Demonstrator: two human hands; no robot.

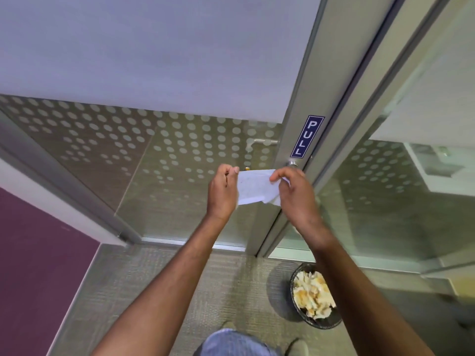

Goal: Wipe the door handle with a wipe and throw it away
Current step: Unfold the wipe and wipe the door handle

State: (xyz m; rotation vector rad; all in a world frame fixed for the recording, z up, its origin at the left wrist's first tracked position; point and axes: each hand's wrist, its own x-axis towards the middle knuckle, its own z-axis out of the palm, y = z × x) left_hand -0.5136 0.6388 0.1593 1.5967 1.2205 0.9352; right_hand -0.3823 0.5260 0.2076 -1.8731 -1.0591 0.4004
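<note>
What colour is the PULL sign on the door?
The sign is dark blue with white letters, seen in the head view, on the door's metal frame.

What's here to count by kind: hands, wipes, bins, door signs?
Bare hands: 2, left hand and right hand
White paper wipe stretched between them: 1
Dark mesh wastebasket holding crumpled paper: 1
Blue PULL sign: 1
Total: 5
</note>
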